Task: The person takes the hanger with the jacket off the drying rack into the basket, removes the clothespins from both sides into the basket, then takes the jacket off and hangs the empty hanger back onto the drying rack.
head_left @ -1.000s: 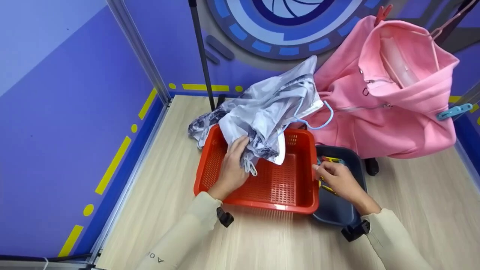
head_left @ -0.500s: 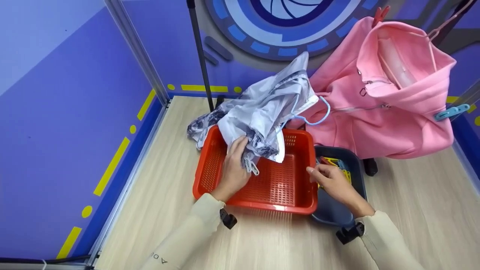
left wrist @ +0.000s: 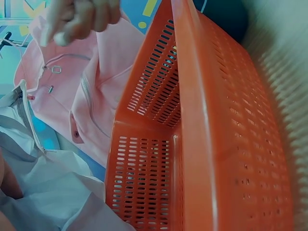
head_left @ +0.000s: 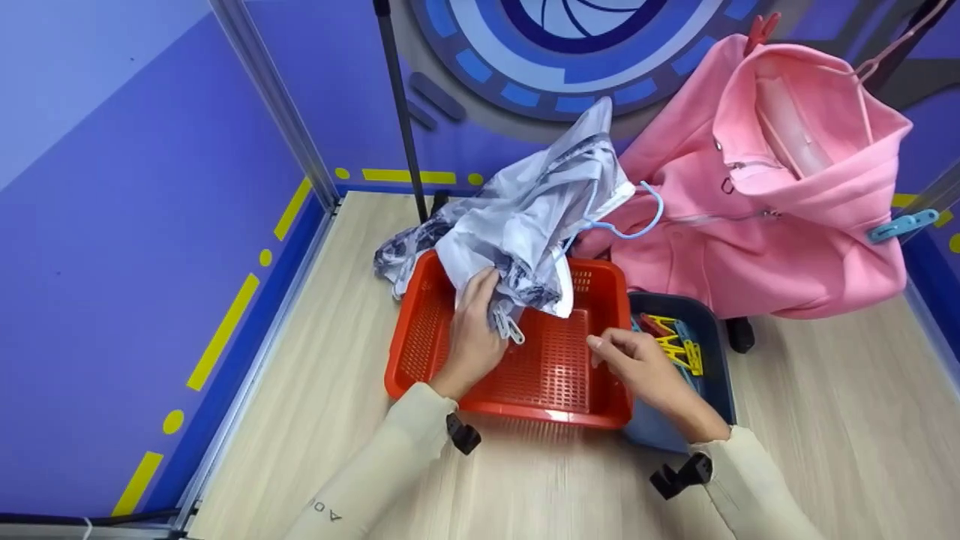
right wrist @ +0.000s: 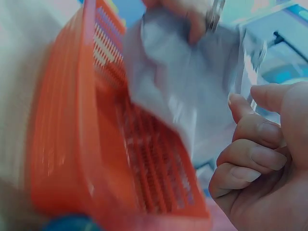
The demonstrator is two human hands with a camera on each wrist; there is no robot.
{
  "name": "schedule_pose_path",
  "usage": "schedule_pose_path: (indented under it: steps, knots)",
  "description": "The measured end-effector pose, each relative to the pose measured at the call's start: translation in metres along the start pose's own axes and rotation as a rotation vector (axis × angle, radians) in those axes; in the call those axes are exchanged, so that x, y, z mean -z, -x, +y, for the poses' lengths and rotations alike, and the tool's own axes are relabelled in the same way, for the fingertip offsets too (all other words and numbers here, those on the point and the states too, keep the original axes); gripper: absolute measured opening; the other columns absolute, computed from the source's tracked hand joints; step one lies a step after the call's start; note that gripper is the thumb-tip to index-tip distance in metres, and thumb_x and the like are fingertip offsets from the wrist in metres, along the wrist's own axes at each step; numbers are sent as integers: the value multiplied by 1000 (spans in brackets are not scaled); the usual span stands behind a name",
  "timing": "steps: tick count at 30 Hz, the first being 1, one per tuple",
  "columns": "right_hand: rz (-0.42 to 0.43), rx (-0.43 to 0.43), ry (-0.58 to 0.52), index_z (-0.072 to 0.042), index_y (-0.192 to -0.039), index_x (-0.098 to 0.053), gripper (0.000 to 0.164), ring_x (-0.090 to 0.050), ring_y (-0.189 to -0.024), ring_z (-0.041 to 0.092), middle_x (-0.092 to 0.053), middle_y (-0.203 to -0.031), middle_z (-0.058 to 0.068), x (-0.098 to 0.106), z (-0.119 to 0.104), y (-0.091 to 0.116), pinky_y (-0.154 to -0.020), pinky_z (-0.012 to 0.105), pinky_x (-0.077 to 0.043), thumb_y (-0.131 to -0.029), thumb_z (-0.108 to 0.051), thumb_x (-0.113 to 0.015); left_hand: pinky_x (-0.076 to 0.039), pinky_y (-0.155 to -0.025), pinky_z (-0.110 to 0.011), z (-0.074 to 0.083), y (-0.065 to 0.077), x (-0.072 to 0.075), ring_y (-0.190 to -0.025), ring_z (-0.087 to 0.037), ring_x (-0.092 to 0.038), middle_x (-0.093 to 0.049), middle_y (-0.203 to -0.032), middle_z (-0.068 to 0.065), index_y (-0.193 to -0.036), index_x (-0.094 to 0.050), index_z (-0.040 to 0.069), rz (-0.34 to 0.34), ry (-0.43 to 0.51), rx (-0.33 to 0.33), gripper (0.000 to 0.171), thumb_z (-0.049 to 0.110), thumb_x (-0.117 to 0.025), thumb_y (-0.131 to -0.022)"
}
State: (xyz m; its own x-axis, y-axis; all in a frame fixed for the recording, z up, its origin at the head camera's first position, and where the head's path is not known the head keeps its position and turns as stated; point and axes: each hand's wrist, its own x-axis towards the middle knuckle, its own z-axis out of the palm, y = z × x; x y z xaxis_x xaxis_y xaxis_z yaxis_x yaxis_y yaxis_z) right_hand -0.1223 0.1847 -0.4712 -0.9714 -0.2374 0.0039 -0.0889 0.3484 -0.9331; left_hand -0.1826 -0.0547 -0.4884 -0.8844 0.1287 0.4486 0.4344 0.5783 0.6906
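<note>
A thin grey-white garment [head_left: 525, 225] with dark patterned parts and a pale blue drawstring lies bunched over the far rim of the red basket [head_left: 517, 416]. My left hand [head_left: 478, 330] grips its near folds; in the right wrist view a thumb presses into the fabric [right wrist: 168, 77]. Beside those fingers a pale clothespin [head_left: 510, 328] pokes out. My right hand [head_left: 641, 367] hovers above the basket's right side, fingers curled loosely, with nothing seen between thumb and forefinger. In the left wrist view the right hand [left wrist: 86, 19] shows at the top, before a pink hoodie [left wrist: 91, 91].
Right of the basket, a dark blue bin [head_left: 716, 352] holds several yellow, blue and red clothespins [head_left: 682, 349]. Behind it the pink hoodie [head_left: 810, 247] hangs, with a blue clothespin [head_left: 904, 225] on its edge. A black pole [head_left: 405, 112] rises behind the basket.
The right hand has moved left from over the bin to above the basket, uncovering more clothespins. The left hand keeps its grip, and the garment has shifted slightly.
</note>
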Motion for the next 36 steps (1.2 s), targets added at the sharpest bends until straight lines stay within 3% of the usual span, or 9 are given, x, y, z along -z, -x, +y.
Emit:
schedule_pose_path:
  steps: [8, 16, 25, 32, 36]
  knots:
    - [13, -7, -95, 2, -84, -58, 35, -42, -55, 12, -43, -62, 2, -8, -3, -1, -51, 22, -39, -99, -29, -54, -40, -111, -40, 3, -1, -4, -134, -27, -44, -48, -143, -9, -141, -48, 6, 0, 6, 5, 65, -9, -59, -78]
    - [71, -26, -138, -4, -103, -61, 28, -48, -55, 12, -52, -69, 6, -16, -6, -3, -47, 25, -43, -98, -31, -54, -44, -107, -40, 5, -2, -4, -135, -27, -42, -46, -145, -8, -142, -46, 8, 1, 0, 40, 68, -9, -59, -77]
    - [126, -14, -175, -6, -87, -61, 24, -44, -49, 11, -47, -60, 3, -23, -11, -6, -44, 24, -40, -98, -27, -55, -42, -109, -40, 5, -2, -8, -135, -26, -42, -46, -145, -9, -143, -46, 8, -3, 7, 43, 67, -6, -60, -79]
    - [139, -23, -124, 0, -85, -62, 20, -44, -57, 7, -45, -63, -2, -29, -15, -9, -54, 21, -37, -97, -15, -56, -42, -107, -42, 2, -1, -11, -131, -27, -45, -50, -141, -10, -138, -51, 6, 39, -15, 6, 57, 3, -64, -83]
    - [121, -15, -106, -2, -86, -63, 22, -45, -60, 9, -47, -64, -1, -33, -16, -12, -56, 22, -39, -96, -21, -58, -42, -109, -40, 2, 0, -12, -132, -27, -45, -48, -143, -10, -139, -50, 6, 27, -11, 17, 60, 0, -64, -81]
